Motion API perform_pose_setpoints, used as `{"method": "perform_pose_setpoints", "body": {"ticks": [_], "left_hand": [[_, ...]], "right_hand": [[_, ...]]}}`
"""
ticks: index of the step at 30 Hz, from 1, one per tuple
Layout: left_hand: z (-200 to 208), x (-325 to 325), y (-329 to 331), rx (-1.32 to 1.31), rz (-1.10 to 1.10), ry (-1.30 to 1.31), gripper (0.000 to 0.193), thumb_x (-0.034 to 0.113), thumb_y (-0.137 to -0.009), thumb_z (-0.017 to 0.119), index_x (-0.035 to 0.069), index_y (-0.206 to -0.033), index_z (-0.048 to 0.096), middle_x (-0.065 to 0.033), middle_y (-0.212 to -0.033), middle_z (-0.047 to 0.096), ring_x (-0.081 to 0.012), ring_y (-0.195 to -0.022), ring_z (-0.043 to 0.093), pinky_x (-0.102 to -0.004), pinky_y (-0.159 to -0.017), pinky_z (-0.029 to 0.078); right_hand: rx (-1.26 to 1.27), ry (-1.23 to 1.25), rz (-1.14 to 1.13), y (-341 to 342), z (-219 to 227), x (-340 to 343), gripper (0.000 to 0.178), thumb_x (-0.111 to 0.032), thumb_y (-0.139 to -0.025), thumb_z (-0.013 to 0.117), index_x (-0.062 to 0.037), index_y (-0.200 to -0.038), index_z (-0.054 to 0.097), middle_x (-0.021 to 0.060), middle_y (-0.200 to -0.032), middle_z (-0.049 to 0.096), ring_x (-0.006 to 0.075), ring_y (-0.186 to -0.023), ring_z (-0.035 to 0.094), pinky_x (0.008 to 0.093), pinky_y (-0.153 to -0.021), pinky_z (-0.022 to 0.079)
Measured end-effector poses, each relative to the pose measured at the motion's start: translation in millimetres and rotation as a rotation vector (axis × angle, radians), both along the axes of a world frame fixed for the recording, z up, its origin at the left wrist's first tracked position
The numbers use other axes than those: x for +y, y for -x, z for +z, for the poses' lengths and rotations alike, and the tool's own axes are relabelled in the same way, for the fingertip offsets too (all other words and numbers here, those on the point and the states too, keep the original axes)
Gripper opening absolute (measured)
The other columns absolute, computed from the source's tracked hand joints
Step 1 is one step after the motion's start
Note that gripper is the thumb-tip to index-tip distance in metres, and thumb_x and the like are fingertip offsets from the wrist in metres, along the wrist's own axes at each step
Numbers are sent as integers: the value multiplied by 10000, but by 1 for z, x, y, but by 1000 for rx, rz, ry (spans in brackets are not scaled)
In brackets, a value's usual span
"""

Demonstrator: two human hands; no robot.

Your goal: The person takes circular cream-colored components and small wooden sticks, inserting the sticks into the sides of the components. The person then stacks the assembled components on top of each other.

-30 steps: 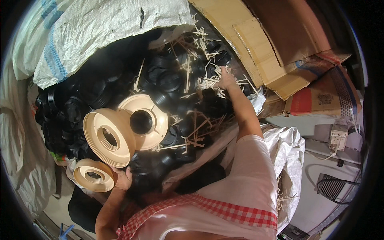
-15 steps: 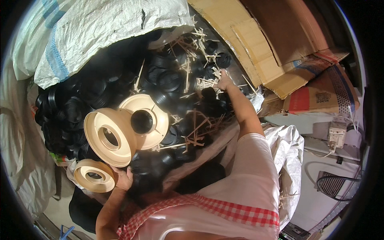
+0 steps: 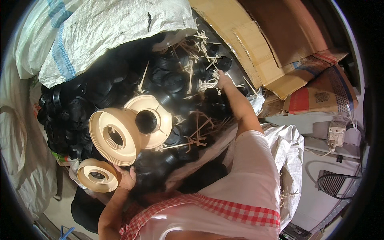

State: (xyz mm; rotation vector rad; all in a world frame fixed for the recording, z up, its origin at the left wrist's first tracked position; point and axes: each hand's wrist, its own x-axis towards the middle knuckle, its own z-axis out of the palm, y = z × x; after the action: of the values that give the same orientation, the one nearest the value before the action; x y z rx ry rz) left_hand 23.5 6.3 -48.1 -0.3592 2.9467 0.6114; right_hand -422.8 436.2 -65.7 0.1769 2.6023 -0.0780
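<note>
My left hand (image 3: 127,178) is closed at the edge of a small cream plastic ring-shaped piece (image 3: 89,185), beneath a larger cream bowl-shaped piece (image 3: 98,138) with a threaded hole. Behind that one is a cream flanged piece (image 3: 162,138) with a round opening and ribs; whether these pieces are joined is hidden. Farther off to the right, my right hand (image 3: 225,81) reaches into a small heap of thin cream plastic strips (image 3: 209,85). Its fingers are curled on the strips and partly hidden among them. Black round threaded plastic pieces (image 3: 98,89) lie piled all around.
A white woven sack (image 3: 120,24) covers the far left of the pile. Cardboard box flaps (image 3: 256,52) border the far right. Several loose strips (image 3: 196,130) lie over the black pieces. At the right are a white power socket (image 3: 337,134) with a cable and another white sack (image 3: 290,160).
The view has shifted slightly, so the cream pieces and my left hand appear a little farther right. My right hand stays at the strips with only a small movement.
</note>
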Motion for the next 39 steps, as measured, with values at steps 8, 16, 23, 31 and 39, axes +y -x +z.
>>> {"method": "perform_pose_setpoints", "body": {"ticks": [8,16,23,31,39], "left_hand": [[12,4,9,-21,25,-21,932,290,-842,538,-118,-1364,-118,-333,-1412,160,-469,-1297,211,-509,-1081,120],[-1,0,6,177,-12,59,952,347,-806,591,-110,-1370,-24,-361,-1427,82,-509,-1320,118,-571,-1079,89],[10,4,21,252,-18,41,885,366,-802,592,-121,-1371,120,-333,-1441,114,-487,-1336,105,-570,-1086,90],[15,0,19,350,-8,77,861,380,-817,583,-94,-1387,146,-304,-1455,128,-465,-1347,113,-565,-1089,101],[20,7,16,306,-9,36,851,355,-819,592,-89,-1395,149,-311,-1448,147,-448,-1356,111,-516,-1108,101]], "right_hand": [[145,-49,53,-19,17,-14,558,-111,-751,612,-163,-1272,419,196,-1132,594,349,-1070,563,412,-888,456],[318,63,212,-27,101,-27,420,-68,-748,592,-114,-1165,564,190,-1021,638,329,-967,611,395,-822,474],[372,681,15,-45,243,-44,354,-138,-782,666,-89,-1126,592,98,-930,643,155,-794,597,308,-674,488],[547,558,-79,-270,441,-14,606,4,-692,680,-37,-1257,466,78,-1031,596,200,-871,604,306,-741,521],[253,103,79,-511,426,95,879,-98,-632,805,-90,-1375,336,127,-1280,518,248,-1103,547,387,-904,467]]}}
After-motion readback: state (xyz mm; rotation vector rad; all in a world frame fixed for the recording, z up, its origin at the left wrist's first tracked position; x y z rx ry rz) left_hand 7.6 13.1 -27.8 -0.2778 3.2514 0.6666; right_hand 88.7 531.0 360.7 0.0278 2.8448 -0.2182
